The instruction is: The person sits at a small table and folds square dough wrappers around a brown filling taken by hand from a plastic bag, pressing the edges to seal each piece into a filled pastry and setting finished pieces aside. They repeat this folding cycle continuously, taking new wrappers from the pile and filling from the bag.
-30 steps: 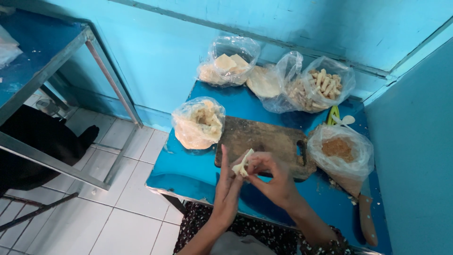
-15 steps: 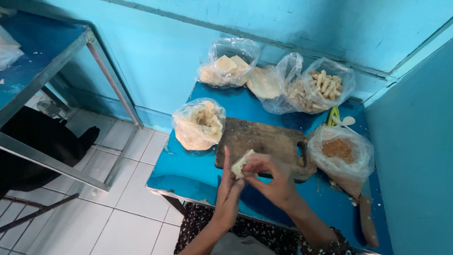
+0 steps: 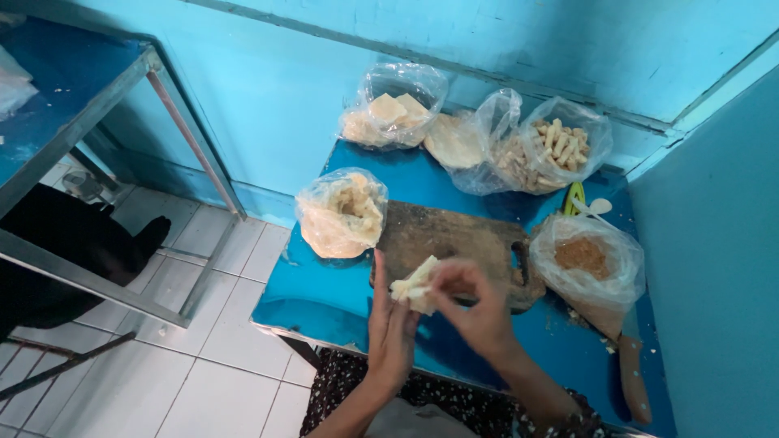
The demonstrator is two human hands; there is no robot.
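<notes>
Clearly mid-way in the work: one pale, thin wrapper piece (image 3: pixel 414 284) held above the front edge of the dark wooden cutting board (image 3: pixel 454 243), partly folded, not yet closed into a finished shape. Left hand (image 3: pixel 389 332) flat and upright behind the piece, supporting it; right hand (image 3: pixel 471 304) curled over it, fingertips pinching the top fold. Whether filling already sits inside, impossible to tell. No finished piece on the board itself.

Around the board, five open clear plastic bags: just left, touching its corner, a bag of pale crumbly dough or filling (image 3: pixel 341 215); further back against the wall, a bag of square pale sheets (image 3: pixel 389 109), then a bag with a round flat sheet (image 3: pixel 458 142), then a bag of short finger-shaped rolls (image 3: pixel 560 146), probably the finished ones, so much seems already done. At right, a bag of brown crumbs (image 3: pixel 584 259), with something green and a white spoon (image 3: pixel 596 207) just behind.

All on a small blue table (image 3: pixel 324 292) with a shiny top, set in a corner of blue walls. Below left, white tiled floor (image 3: pixel 162 365) and a metal-framed blue table (image 3: pixel 73 138) with something black under it.
</notes>
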